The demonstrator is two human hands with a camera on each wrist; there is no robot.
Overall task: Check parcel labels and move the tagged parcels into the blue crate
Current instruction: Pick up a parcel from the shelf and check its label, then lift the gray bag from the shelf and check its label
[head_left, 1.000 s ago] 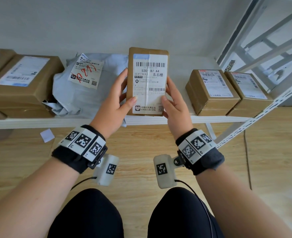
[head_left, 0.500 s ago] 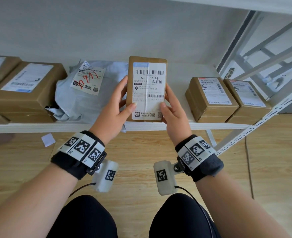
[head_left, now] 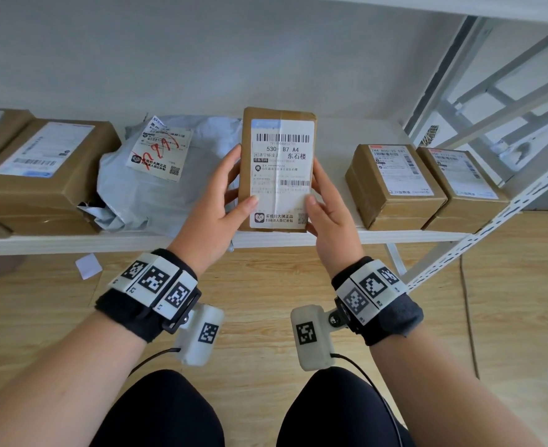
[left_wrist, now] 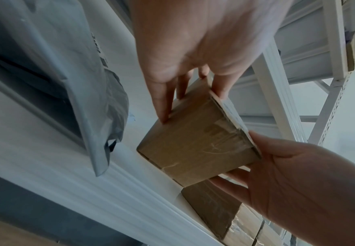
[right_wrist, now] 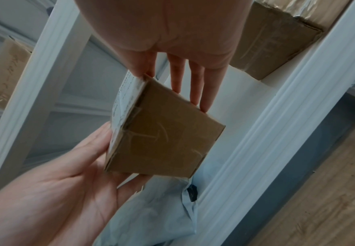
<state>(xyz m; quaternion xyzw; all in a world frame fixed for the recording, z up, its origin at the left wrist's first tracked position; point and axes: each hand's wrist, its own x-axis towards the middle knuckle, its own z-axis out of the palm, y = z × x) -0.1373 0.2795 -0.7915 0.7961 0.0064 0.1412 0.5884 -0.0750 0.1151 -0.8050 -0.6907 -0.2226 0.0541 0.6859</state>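
A brown cardboard parcel (head_left: 277,169) stands upright in front of the white shelf, its white barcode label facing me. My left hand (head_left: 234,188) holds its left edge, thumb on the front and fingers behind. At the right edge my right hand (head_left: 318,188) grips it the same way. The left wrist view shows the parcel (left_wrist: 195,143) from below, pinched between the left hand (left_wrist: 191,93) and the right hand (left_wrist: 288,174). In the right wrist view the parcel (right_wrist: 162,138) sits between the right hand (right_wrist: 172,79) and the left hand (right_wrist: 67,174). No blue crate is in view.
On the shelf (head_left: 72,241) lie a grey mailer bag (head_left: 156,195) with a red-scribbled label, brown boxes at the left (head_left: 43,169) and two labelled boxes at the right (head_left: 392,185) (head_left: 459,188). A white rack upright (head_left: 492,217) slants at the right. Wooden floor lies below.
Both hands keep the same hold on the parcel. It has sunk slightly towards the shelf's front edge, and my view has tilted up a little.
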